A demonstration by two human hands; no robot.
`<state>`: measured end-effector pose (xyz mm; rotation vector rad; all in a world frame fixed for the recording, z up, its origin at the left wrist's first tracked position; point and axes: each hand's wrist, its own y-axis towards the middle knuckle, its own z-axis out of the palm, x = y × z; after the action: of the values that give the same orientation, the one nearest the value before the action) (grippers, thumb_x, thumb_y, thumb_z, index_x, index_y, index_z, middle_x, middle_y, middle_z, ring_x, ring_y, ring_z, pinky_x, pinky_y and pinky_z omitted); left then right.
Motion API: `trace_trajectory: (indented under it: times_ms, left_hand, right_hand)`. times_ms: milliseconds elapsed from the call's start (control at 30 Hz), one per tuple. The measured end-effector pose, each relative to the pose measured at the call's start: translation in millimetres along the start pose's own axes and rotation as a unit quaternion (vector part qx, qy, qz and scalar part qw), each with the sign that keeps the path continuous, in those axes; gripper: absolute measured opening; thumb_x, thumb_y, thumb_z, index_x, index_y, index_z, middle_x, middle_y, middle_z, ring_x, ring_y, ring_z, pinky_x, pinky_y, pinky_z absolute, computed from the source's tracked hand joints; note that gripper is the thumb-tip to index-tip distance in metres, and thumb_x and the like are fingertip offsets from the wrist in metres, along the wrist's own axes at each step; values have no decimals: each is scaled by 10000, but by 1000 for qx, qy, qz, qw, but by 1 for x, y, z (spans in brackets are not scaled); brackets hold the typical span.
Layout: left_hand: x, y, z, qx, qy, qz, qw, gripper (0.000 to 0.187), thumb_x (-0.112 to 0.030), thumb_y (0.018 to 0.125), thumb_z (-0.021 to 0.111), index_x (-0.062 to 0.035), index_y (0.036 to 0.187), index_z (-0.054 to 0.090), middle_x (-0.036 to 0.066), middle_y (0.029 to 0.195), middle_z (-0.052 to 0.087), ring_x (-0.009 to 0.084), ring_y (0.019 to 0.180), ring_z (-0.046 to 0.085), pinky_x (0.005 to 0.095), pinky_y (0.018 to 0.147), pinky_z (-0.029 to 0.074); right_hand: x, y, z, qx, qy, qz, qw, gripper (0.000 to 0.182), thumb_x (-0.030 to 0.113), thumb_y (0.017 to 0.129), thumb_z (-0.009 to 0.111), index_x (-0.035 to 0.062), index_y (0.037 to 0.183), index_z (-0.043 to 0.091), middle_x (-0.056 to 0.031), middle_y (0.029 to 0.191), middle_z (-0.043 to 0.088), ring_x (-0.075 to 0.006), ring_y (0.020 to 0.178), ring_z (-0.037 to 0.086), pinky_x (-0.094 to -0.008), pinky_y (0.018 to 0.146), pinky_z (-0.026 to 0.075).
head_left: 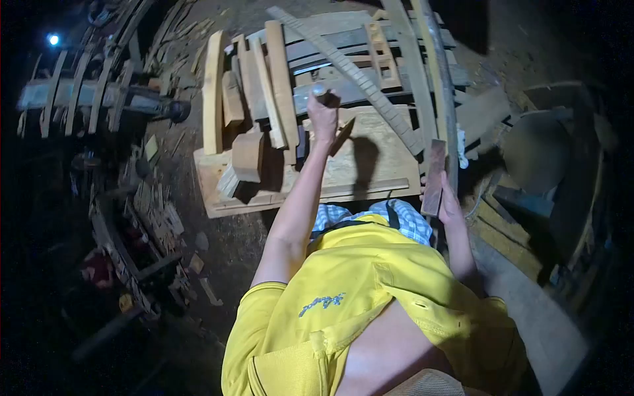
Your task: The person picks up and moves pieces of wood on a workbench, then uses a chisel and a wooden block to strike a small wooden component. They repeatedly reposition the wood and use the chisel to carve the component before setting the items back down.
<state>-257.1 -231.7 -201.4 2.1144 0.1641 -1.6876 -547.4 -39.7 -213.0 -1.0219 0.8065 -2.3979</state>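
Note:
My left hand (323, 121) is closed around a tool with a rounded, pale end (319, 89), held over the far part of a wooden board (383, 132). Its fingers and much of the tool are turned away from view. A dark pointed piece (342, 136) shows just right of that wrist. On the other side, my right hand (450, 201) grips a reddish-brown wooden block (433, 178) from its right side, close to the board's right edge. The block is long and narrow, pointing away from me.
Cut wood pieces (280, 86) and a chunky block (248, 157) lie at the board's left. A long slat (347, 69) crosses diagonally; long planks (413, 72) run along the right. Wood scraps (158, 204) litter the floor, beside a slatted wooden frame (79, 92).

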Motion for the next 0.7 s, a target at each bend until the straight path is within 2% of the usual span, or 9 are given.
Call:
trace_trajectory:
  times_ms: [67,233,300,433,467,533,567,633,700]
  left_hand:
    - [9,-4,6,9,3,-16,1000,214,-86,805,632,-11,976,527,71,831,587,150,741,539,300,686,447]
    - [8,-17,27,8,-33,-57,998,207,-83,821,609,-7,981,501,76,858,560,177,786,533,304,741,432]
    - [32,-20,29,56,32,22,998,216,-68,791,613,-3,962,498,121,892,524,241,834,525,339,777,420]
    - [9,-23,33,72,78,52,993,208,-58,766,602,-10,937,494,174,889,485,330,845,499,385,773,405]
    - [23,-21,36,73,40,43,996,199,-58,773,597,-12,937,494,169,871,493,315,811,515,387,748,413]
    - [26,-17,35,91,15,11,996,205,-57,773,600,-11,943,496,165,870,511,309,804,529,381,742,423]
    - [26,-18,35,104,-4,-27,994,210,-55,774,602,-9,950,497,161,868,529,302,796,543,376,736,433]
    - [20,-14,33,117,-16,28,993,213,-35,770,583,-5,965,502,137,892,589,253,821,574,327,753,453]
    - [4,-17,36,106,-82,-32,990,205,-30,770,556,-3,965,500,141,858,593,232,785,575,334,735,454]
  right_hand:
    - [-5,0,-10,-9,59,11,998,554,556,807,568,44,1020,562,-80,852,585,-176,692,599,-332,619,526]
    - [15,-24,32,23,-10,4,1000,619,387,914,481,191,1424,191,-84,974,514,-154,663,550,-274,606,497]
    - [36,-24,73,-36,-265,-170,949,638,298,928,474,198,1446,114,-81,1011,522,-111,701,542,-270,534,497]
    - [62,0,142,-120,-323,-463,817,672,168,914,481,170,1451,78,-99,1126,506,-76,779,509,-215,641,476]
    - [62,-6,174,-86,-263,-459,844,653,155,879,513,88,1429,168,-166,1233,464,-233,1035,537,-315,872,449]
    - [53,24,185,-71,-509,-561,649,667,153,849,543,131,1423,205,-215,1240,459,-317,1049,544,-368,898,445]
    - [53,30,183,-17,-639,-406,653,658,157,822,564,172,1406,260,-238,1238,454,-384,1060,526,-404,914,436]
    - [55,29,195,44,-676,-319,662,636,169,818,569,193,1392,295,-217,1202,473,-385,1039,530,-414,870,450]
    - [56,25,207,34,-603,-451,658,632,130,813,576,164,1385,309,-193,1265,458,-341,1109,488,-402,921,405]
